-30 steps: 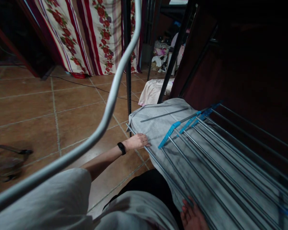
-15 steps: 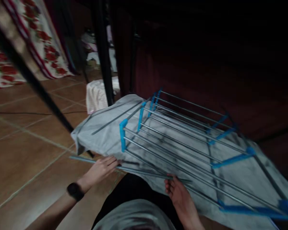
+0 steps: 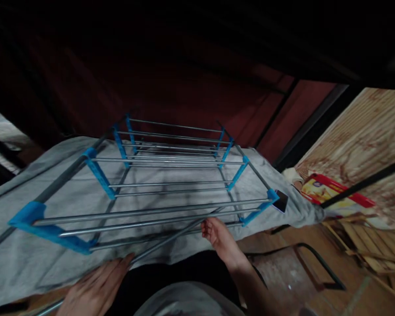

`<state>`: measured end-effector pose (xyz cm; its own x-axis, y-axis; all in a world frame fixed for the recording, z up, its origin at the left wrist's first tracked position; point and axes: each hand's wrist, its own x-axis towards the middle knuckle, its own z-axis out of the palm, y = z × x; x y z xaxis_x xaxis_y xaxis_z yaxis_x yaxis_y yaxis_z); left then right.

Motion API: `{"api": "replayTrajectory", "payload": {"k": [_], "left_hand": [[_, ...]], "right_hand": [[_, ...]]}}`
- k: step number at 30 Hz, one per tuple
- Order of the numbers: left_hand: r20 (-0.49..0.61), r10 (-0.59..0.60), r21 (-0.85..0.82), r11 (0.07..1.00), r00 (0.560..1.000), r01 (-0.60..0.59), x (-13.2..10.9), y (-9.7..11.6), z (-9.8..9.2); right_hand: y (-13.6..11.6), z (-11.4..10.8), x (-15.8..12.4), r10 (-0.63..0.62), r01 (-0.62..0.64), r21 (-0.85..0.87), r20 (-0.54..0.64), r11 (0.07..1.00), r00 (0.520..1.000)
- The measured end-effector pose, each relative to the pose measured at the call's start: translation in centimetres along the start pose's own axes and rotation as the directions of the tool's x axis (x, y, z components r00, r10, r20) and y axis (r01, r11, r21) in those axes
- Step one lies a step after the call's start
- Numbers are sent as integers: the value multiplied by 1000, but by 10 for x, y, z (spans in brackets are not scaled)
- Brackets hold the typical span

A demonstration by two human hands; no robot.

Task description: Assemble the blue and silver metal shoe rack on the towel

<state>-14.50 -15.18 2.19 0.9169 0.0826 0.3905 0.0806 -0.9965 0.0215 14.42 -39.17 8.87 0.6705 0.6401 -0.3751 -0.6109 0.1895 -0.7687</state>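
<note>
A long grey metal tube (image 3: 164, 242) slants across my lap, from the lower left up to the near side of a rack (image 3: 171, 213) made of metal tubes and blue plastic pieces. My left hand (image 3: 94, 287) lies over the tube with its fingers closed on it, and the tube shows on both sides of the hand. Near the tube's far end is my right hand (image 3: 219, 239), its fingers curled in and the thumb side against the tube. Whether that end touches the rack, I cannot tell. The rack rests on a grey cloth (image 3: 16, 259).
A dark phone-like object (image 3: 281, 201) lies on the cloth right of the rack. Further right are a red and yellow package (image 3: 335, 191), a dark post (image 3: 365, 184), a wooden slatted piece (image 3: 371, 245) and a black-framed chair (image 3: 319, 263). A dark red curtain (image 3: 171, 96) hangs behind.
My view has swung to the right, so the rack now appears further left and squarer on. Both hands remain at the tube, which now slants upward to the right.
</note>
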Motion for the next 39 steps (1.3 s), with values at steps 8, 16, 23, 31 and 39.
{"api": "replayTrajectory", "payload": {"k": [8, 16, 23, 31, 39], "left_hand": [[113, 105, -89, 991, 988, -95, 64, 21, -3], [248, 66, -96, 994, 966, -44, 102, 45, 15], [256, 95, -114, 991, 962, -67, 131, 56, 29], [269, 79, -149, 988, 960, -40, 137, 55, 38], [299, 48, -141, 990, 953, -6, 138, 52, 44]], "right_hand": [[-2, -38, -9, -9, 12, 24, -117, 1000, 993], [7, -74, -3, -49, 68, 64, -262, 996, 964], [-9, -93, -1, -92, 114, 63, -281, 992, 955], [-10, -97, 0, -61, 91, 91, -294, 992, 954], [-5, -101, 7, -110, 131, 61, -267, 990, 957]]}}
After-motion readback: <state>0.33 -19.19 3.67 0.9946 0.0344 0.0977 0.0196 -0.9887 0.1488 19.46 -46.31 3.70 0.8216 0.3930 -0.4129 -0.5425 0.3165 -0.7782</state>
